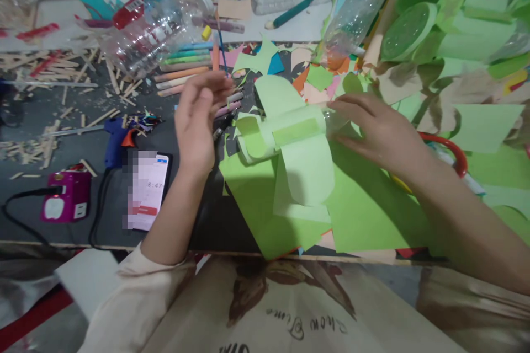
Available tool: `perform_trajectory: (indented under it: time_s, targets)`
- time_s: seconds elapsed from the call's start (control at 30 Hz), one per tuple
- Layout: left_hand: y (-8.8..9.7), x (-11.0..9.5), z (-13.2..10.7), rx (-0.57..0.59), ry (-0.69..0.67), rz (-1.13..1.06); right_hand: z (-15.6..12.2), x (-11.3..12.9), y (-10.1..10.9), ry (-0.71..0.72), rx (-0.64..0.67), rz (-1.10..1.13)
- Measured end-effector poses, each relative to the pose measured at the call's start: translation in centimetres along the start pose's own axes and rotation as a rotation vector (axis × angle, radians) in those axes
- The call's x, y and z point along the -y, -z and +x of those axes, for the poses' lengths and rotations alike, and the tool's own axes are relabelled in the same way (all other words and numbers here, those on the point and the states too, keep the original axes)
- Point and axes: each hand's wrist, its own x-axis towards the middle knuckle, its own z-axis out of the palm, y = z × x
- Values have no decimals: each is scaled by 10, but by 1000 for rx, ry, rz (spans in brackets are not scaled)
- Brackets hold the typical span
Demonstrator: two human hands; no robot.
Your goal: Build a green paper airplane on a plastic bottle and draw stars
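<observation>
My left hand (199, 121) is raised above the dark table, fingers loosely spread and blurred, holding nothing that I can see. It hovers left of a folded piece of light green paper (290, 138) that lies on larger green sheets (364, 204). My right hand (376, 127) lies flat with fingers stretched out, its fingertips touching the right end of the folded green piece. Several coloured markers (186, 66) lie beyond my left hand.
A phone (149, 190) lies left of my left arm, with a blue glue gun (116, 140) and a pink device (66, 196) further left. Clear plastic bottles (157, 27) and wooden sticks (49, 66) crowd the back. Red-handled scissors (453, 154) sit under my right wrist. Paper scraps (318, 74) are scattered around.
</observation>
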Motion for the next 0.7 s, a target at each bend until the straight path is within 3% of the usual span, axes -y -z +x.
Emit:
perform_trajectory:
  time_s: [0.17,0.2,0.33,0.4,0.53,0.7]
  targets:
    - [-5,-5,-29,-227,-203,366,-3,13,-20,-127,-127,-4]
    - [-8,-7,-34,-188,-235,446,-3,15,-26,-130,-172,-2]
    - [-19,-4,-47,206,-374,667,-4,17,-47,-174,-275,-5]
    - [-21,2,-49,316,-398,759,-4,16,-54,-153,-316,13]
    - [-23,8,-49,339,-468,893,-4,18,-66,-57,-392,104]
    - [-24,6,-50,315,-525,929,1,24,-78,53,-386,113]
